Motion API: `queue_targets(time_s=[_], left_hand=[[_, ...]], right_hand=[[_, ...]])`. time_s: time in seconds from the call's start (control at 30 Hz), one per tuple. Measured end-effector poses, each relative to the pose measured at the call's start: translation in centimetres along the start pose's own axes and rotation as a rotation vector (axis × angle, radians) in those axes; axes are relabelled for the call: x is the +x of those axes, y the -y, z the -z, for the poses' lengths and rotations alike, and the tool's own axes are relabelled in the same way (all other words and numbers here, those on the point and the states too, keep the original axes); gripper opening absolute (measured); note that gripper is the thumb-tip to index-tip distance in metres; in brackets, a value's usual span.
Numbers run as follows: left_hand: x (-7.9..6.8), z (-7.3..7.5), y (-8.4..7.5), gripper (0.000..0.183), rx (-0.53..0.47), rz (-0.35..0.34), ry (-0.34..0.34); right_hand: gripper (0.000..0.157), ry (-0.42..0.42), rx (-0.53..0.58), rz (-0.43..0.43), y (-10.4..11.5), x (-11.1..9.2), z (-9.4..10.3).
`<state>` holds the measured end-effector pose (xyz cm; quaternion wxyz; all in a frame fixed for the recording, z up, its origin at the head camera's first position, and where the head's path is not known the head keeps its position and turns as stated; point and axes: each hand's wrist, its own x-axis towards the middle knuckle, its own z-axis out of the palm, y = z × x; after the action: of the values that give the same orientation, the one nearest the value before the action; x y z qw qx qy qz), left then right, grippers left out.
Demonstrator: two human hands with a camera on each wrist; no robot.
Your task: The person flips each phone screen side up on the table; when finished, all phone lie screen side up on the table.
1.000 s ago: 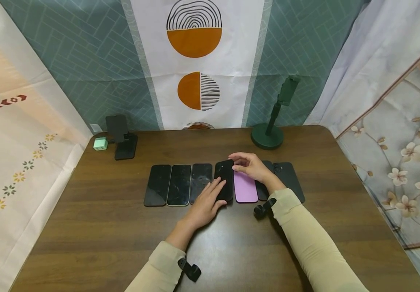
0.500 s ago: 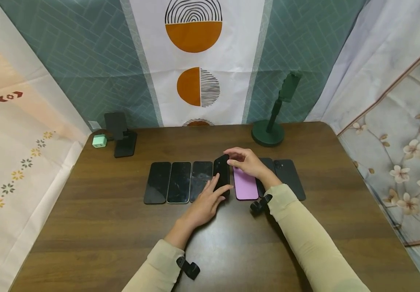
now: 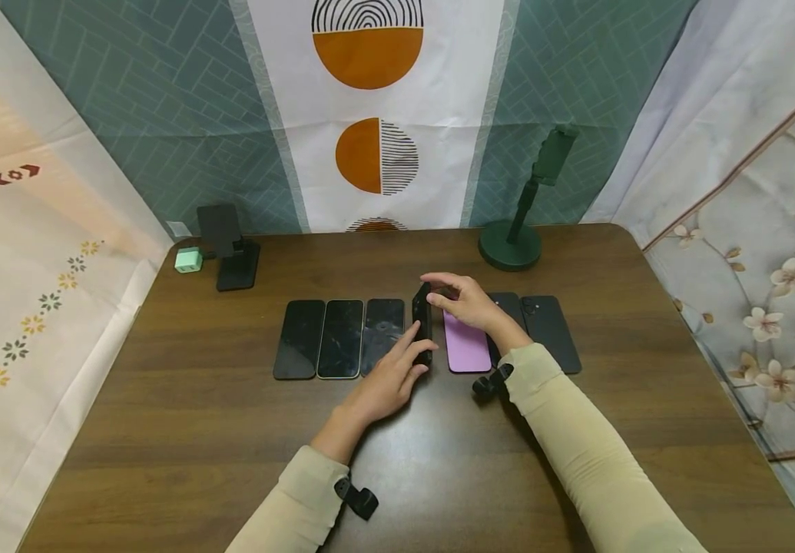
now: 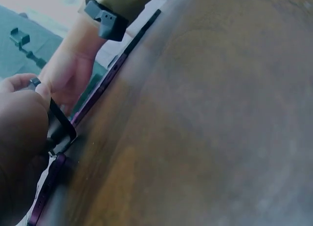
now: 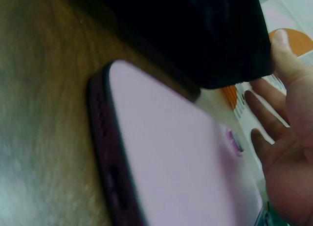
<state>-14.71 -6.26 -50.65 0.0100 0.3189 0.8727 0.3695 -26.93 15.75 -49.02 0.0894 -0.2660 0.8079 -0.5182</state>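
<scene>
A black smartphone (image 3: 422, 309) stands almost upright on its long edge in the middle of a row of phones. My right hand (image 3: 469, 304) pinches its far end between thumb and fingers. At the near end, the outstretched fingers of my left hand (image 3: 385, 385) touch it. The right wrist view shows the dark face of that smartphone (image 5: 210, 35) under my thumb, above a pink-purple phone (image 5: 166, 143) lying back up. In the left wrist view the tipped smartphone (image 4: 61, 122) sits between my blurred left hand (image 4: 22, 133) and right hand (image 4: 68, 74).
Left of the hands lie three dark phones, one of them here (image 3: 340, 338), screens up. Two black phones, one here (image 3: 551, 332), lie to the right. At the back stand a black phone stand (image 3: 234, 261), a mint charger (image 3: 188, 259) and a green stand (image 3: 511, 244).
The black smartphone has tipped from lying nearly flat, back up, to standing on its long edge. My right hand has shifted slightly left with it; the left fingers have moved to its near end.
</scene>
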Motion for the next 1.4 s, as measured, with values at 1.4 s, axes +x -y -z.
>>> queue_targets(time_s=[1.4], left_hand=[[-0.45,0.2,0.65,0.081,0.086,-0.02,-0.417]], right_hand=[[0.06,0.053,-0.224,-0.063,-0.45,-0.01,-0.42]])
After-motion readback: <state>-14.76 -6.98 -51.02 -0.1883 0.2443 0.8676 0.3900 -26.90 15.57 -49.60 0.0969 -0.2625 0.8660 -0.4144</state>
